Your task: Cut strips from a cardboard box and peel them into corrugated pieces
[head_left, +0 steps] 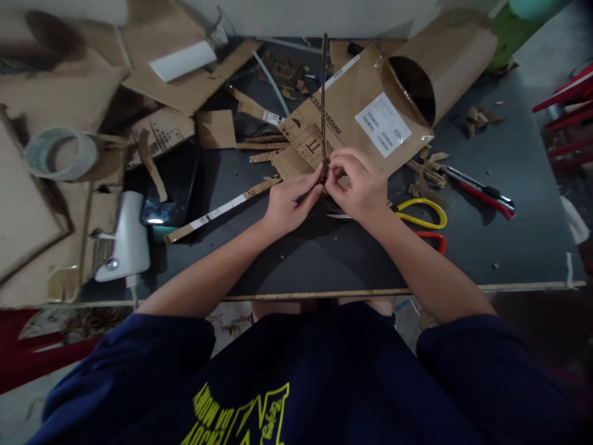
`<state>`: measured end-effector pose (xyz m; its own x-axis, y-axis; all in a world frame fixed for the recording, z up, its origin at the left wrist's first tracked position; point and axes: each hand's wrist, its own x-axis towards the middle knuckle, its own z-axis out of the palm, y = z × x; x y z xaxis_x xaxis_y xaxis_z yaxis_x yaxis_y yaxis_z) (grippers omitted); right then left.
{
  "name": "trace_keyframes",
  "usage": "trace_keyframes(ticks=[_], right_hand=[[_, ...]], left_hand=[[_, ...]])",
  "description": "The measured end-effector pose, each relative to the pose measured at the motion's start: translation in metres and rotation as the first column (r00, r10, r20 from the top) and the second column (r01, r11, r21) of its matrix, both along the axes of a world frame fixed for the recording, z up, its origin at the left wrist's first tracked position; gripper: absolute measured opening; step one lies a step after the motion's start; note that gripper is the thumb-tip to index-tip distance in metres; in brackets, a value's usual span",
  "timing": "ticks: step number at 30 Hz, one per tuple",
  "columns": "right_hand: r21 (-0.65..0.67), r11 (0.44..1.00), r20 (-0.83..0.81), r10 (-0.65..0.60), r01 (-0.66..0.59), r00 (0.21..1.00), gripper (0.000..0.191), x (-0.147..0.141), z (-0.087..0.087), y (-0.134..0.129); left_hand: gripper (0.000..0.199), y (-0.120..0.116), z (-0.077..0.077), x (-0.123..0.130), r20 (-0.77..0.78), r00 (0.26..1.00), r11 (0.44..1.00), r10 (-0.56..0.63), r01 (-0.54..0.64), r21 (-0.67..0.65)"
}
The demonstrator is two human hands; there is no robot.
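Note:
A narrow cardboard strip (323,93) stands on edge between my hands, its corrugated side facing up and its far end pointing away from me. My left hand (293,201) pinches the near end from the left, thumb and fingers together. From the right, my right hand (356,182) closes thumb and forefinger on the same end. The fingertips hide the exact grip there. Under and beyond the hands lies a flat printed cardboard piece (308,145). Scissors with yellow and red handles (428,213) lie partly beneath my right wrist.
A red utility knife (484,191) lies at the right near cardboard scraps (428,173). A labelled carton (365,93) and a cardboard tube (456,62) stand behind. At left are a tape roll (86,154), a black phone-like device (173,185) and a white corded device (127,228).

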<state>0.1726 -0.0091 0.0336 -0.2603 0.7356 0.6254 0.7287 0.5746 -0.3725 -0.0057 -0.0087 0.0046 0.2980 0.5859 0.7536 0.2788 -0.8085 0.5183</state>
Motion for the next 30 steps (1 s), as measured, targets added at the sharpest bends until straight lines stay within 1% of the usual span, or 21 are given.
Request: trace_keyframes(ticks=[5, 10, 15, 19, 22, 24, 25, 27, 30], right_hand=[[-0.050, 0.999, -0.002, 0.002, -0.003, 1.000, 0.015, 0.000, 0.000, 0.000], [-0.050, 0.999, 0.029, -0.014, 0.015, 0.999, 0.014, 0.001, 0.001, 0.001], [-0.087, 0.996, 0.052, 0.034, -0.029, 0.998, 0.012, 0.003, 0.003, 0.001], [-0.118, 0.993, 0.045, 0.034, -0.028, 0.998, 0.012, 0.003, 0.004, 0.001], [-0.137, 0.989, -0.002, 0.058, -0.058, 0.998, 0.010, 0.004, 0.004, 0.002], [-0.128, 0.987, -0.039, 0.094, -0.098, 0.995, 0.011, 0.004, 0.003, 0.004], [-0.121, 0.986, -0.056, 0.110, -0.116, 0.992, 0.012, 0.005, 0.003, 0.006], [-0.115, 0.983, -0.097, 0.130, -0.141, 0.987, 0.012, 0.006, 0.003, 0.009], [-0.109, 0.975, -0.181, 0.171, -0.193, 0.969, 0.010, 0.006, 0.003, 0.012]], left_hand=[[0.037, -0.001, 0.001, -0.001, -0.028, 1.000, 0.998, 0.003, -0.005, -0.061], [0.037, -0.001, 0.001, -0.001, -0.029, 0.999, 0.999, 0.024, -0.026, -0.042], [0.034, -0.001, 0.001, -0.001, -0.024, 1.000, 0.999, 0.014, -0.015, -0.042], [0.034, -0.003, 0.001, -0.002, 0.010, 1.000, 0.997, -0.015, 0.015, -0.077], [0.034, -0.003, 0.002, -0.002, 0.020, 1.000, 0.990, -0.020, 0.022, -0.138], [0.034, -0.004, 0.003, -0.002, 0.060, 0.998, 0.972, -0.031, 0.044, -0.232], [0.035, -0.004, 0.003, -0.001, 0.101, 0.994, 0.954, -0.043, 0.071, -0.292], [0.037, -0.003, 0.004, 0.000, 0.212, 0.975, 0.905, -0.063, 0.145, -0.400], [0.039, -0.002, 0.004, 0.002, 0.333, 0.941, 0.843, -0.051, 0.220, -0.491]])
